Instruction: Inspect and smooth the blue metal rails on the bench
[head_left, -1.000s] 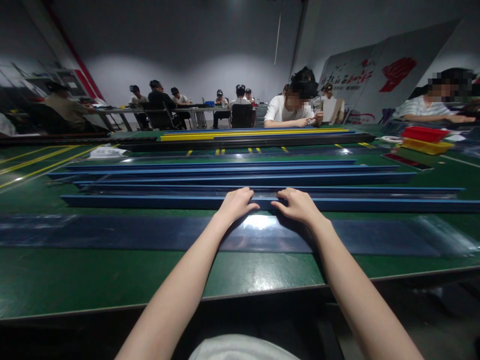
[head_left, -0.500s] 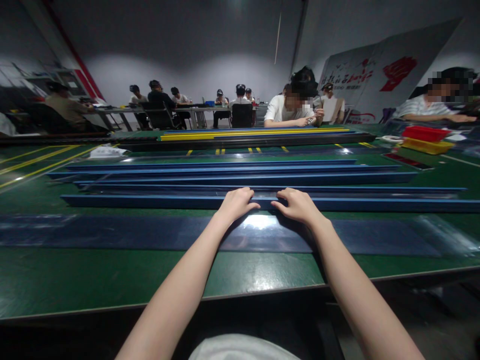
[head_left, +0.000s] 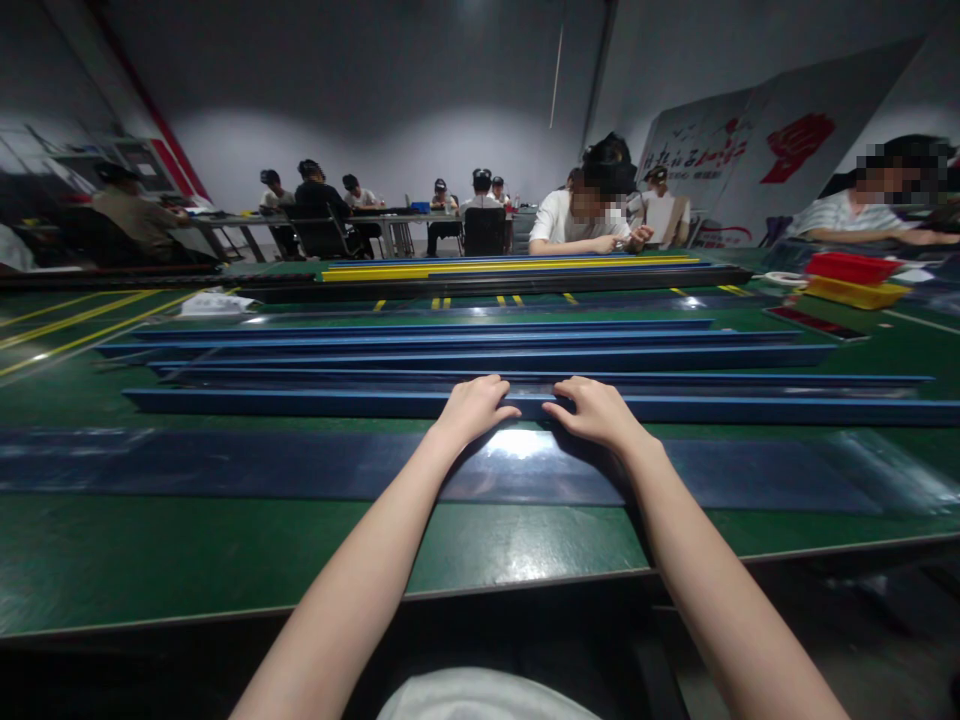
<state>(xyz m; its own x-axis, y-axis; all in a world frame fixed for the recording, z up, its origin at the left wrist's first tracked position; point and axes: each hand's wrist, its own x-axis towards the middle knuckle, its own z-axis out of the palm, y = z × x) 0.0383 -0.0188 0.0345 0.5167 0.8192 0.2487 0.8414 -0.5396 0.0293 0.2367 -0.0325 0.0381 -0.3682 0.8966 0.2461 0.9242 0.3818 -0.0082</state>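
Blue straight rail (head_left: 300, 403), long axis left to right on glossy green worktop (head_left: 187, 550), left hand (head_left: 472, 408) and right hand (head_left: 596, 410) gripping its middle.

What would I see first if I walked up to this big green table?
The left hand and right hand rest side by side on the nearest long blue rail, mid-table. More blue rails lie in rows behind it on the green table, and a shiny dark sheet lies in front. Far right, a red tray and a yellow tray stand close together.
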